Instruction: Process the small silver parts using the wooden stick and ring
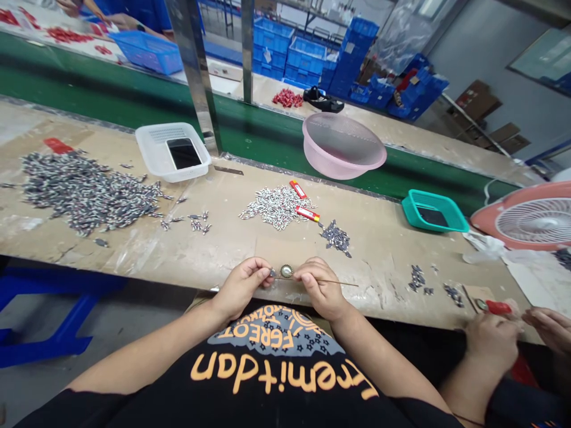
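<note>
Closely held above the near edge of the bench [383, 261], the left hand [243, 288] pinches a small metal part [272, 273] while the right hand [319, 288] pinches a thin rod [334, 283]. A round metal disc [286, 271] sits between them. Keeping both hands together near the chest seems to steady this fine work. Piles of tiny metal pieces [279, 207] lie within easy reach ahead.

The person shows one left hand [241, 289] and one right hand [322, 288], holding one thin rod [325, 280] with one round metal piece [286, 271]. A co-worker shows two hands [493, 343]. The bench carries one white tray [154, 145], one phone [184, 153], one teal tray [430, 213], one pink basin [343, 145], one fan [530, 217], two red packets [298, 189] and three main heaps of metal parts [84, 193]. Blue crates [303, 59] number perhaps a dozen, hard to count.
</note>
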Motion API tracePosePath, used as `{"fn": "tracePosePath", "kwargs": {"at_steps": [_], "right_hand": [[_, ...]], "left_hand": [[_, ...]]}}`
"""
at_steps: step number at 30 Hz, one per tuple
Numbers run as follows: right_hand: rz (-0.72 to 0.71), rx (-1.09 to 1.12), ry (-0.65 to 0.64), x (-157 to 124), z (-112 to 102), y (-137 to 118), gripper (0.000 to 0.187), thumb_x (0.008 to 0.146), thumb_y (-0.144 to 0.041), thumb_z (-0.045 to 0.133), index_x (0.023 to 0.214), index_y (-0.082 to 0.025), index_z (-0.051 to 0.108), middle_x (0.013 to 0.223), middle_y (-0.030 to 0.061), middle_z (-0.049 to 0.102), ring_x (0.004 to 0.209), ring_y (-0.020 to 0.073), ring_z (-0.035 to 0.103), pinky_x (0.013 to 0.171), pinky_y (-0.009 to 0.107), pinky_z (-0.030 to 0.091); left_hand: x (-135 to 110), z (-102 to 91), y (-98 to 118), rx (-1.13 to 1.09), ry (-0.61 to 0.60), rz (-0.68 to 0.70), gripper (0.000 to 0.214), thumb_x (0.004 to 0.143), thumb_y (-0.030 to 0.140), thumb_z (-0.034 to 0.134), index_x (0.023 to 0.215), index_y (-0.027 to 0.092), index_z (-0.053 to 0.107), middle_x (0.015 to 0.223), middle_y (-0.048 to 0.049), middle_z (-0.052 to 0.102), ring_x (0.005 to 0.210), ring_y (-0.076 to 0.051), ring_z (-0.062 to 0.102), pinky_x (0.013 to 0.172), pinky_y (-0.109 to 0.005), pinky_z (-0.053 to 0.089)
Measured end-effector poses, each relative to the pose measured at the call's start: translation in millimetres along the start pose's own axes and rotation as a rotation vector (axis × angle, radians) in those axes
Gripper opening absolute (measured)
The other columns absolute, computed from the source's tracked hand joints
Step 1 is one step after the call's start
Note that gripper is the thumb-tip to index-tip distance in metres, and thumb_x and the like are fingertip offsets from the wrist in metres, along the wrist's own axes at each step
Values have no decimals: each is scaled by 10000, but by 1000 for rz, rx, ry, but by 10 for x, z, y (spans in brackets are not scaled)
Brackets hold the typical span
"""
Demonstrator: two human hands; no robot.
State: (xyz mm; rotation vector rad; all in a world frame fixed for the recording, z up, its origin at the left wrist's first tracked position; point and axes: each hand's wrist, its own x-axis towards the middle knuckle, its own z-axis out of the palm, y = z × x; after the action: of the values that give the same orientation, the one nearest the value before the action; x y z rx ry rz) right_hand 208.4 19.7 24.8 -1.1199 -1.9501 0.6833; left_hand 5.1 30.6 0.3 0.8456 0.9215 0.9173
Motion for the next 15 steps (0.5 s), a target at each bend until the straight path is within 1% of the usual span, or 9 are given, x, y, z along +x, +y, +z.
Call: {"fn": "tracePosePath", "kwargs": {"at_steps": [2, 5, 10, 15], "right_hand": [[-53, 68, 23, 19, 8, -76, 210, 931, -246, 416, 884, -229, 619, 780, 29, 655, 778, 170, 584, 800, 362, 443], [-102, 99, 25, 58, 44, -129, 182, 918, -217, 436, 893, -228, 616, 782, 26, 653, 770, 166, 589, 798, 364, 443], [-105, 89, 17, 99, 102, -116, 167, 911, -200, 448, 884, -221, 611, 774, 22, 651, 756, 157, 586, 798, 361, 436], [-93, 82, 5, 80, 102, -112, 167, 909, -192, 449, 876, -219, 611, 774, 21, 650, 760, 154, 582, 795, 354, 438]], "left_hand": [[-4, 3, 5, 16, -10, 3, 160, 806, 298, 621, 830, 148, 568, 704, -3, 622, 664, -105, 555, 671, -231, 443], [-8, 3, 6, 24, -17, 6, 154, 809, 291, 613, 835, 148, 564, 705, -2, 622, 668, -107, 556, 673, -235, 443], [-8, -7, -7, 31, -26, 9, 146, 811, 287, 608, 833, 148, 565, 704, -1, 621, 666, -108, 558, 671, -239, 442], [-4, -11, -6, 29, -23, 11, 146, 815, 289, 603, 829, 149, 564, 707, -2, 621, 673, -110, 560, 678, -243, 445]]}}
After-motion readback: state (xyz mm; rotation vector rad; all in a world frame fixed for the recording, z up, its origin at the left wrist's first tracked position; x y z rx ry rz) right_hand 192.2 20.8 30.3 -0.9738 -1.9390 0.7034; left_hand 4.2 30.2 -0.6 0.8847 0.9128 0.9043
